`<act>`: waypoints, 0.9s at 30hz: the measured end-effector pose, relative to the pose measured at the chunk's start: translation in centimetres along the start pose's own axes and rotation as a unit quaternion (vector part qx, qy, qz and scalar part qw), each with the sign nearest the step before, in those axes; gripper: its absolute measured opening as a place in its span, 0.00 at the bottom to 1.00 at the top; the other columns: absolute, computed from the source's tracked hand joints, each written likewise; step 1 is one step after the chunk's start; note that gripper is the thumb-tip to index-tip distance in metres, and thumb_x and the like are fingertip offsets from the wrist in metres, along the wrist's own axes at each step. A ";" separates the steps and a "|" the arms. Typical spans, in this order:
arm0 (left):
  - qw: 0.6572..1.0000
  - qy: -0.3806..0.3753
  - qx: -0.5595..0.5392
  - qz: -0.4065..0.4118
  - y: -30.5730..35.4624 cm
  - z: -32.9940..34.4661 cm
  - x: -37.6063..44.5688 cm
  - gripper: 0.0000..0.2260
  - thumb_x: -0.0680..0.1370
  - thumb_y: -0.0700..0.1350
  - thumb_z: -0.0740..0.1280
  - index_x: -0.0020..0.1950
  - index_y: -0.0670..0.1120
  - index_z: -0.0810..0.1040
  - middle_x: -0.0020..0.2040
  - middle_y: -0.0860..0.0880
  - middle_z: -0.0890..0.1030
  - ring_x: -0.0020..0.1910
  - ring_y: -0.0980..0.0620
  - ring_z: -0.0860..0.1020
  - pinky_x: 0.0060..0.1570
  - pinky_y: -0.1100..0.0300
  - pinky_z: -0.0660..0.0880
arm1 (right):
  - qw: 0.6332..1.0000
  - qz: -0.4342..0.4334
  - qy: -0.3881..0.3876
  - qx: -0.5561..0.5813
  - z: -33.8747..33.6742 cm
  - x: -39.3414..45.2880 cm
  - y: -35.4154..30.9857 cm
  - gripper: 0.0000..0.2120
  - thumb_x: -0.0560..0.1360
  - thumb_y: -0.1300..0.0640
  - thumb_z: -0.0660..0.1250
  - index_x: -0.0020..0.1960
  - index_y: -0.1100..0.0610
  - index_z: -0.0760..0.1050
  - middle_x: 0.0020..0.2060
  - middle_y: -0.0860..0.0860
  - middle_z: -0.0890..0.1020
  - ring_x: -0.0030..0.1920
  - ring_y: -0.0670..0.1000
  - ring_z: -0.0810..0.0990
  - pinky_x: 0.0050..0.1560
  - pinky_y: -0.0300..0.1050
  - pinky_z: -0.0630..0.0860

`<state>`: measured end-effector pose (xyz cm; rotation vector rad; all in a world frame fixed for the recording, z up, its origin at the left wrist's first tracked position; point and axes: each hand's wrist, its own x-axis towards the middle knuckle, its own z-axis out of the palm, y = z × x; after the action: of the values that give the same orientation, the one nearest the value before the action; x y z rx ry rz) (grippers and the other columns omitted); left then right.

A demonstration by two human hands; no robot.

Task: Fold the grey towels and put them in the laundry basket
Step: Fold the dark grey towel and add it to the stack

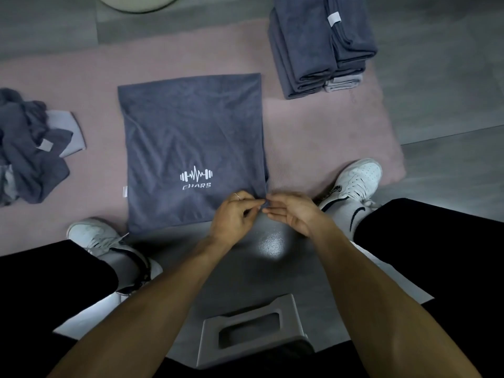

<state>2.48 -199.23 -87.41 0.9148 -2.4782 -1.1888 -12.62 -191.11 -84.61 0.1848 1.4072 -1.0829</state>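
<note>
We see a grey towel (191, 137) spread flat on a pink mat (321, 132) on the floor, its white barbell logo (196, 179) facing up near the close edge. Both hands meet at the towel's near right corner: the left hand (234, 214) pinches the corner between curled fingers and thumb, and the right hand (291, 211) pinches the same corner from the other side, its remaining fingers loosely extended. A stack of folded grey towels (319, 42) sits at the mat's far right. A crumpled heap of unfolded towels (30, 145) lies at the left. White sneakers (357, 181) flank the towel. A grey step stool (251, 331) stands between our legs.
</note>
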 end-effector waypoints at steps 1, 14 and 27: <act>1.000 0.001 -0.002 -0.001 -0.1 -0.1 0.0 0.09 0.75 0.42 0.69 0.53 0.46 0.85 0.45 0.51 0.81 0.44 0.53 0.79 0.44 0.56 0.77 | 1.000 -0.002 0.002 -0.009 0.1 0.1 -0.1 0.02 0.75 0.67 0.67 0.46 0.63 0.77 0.34 0.57 0.84 0.35 0.52 0.85 0.41 0.43 0.82; 0.967 0.104 -0.030 -0.231 -3.8 -4.2 -4.1 0.12 0.72 0.35 0.65 0.50 0.46 0.84 0.45 0.49 0.85 0.45 0.51 0.83 0.51 0.57 0.79 | 0.861 -0.243 0.128 -0.428 8.4 1.4 0.1 0.08 0.74 0.65 0.65 0.48 0.62 0.84 0.47 0.56 0.85 0.50 0.53 0.82 0.48 0.30 0.68; 0.834 0.252 -0.048 -0.488 -13.6 -13.5 -9.0 0.10 0.73 0.35 0.65 0.51 0.40 0.82 0.47 0.41 0.83 0.49 0.43 0.81 0.46 0.61 0.72 | 0.656 -0.287 0.074 -0.694 16.6 3.5 2.9 0.10 0.76 0.63 0.62 0.53 0.59 0.80 0.54 0.57 0.79 0.53 0.59 0.79 0.53 0.49 0.74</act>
<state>21.58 -208.22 -88.80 2.2417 -1.4656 -1.0478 0.21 -202.59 -85.13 -1.3980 2.1390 -0.1552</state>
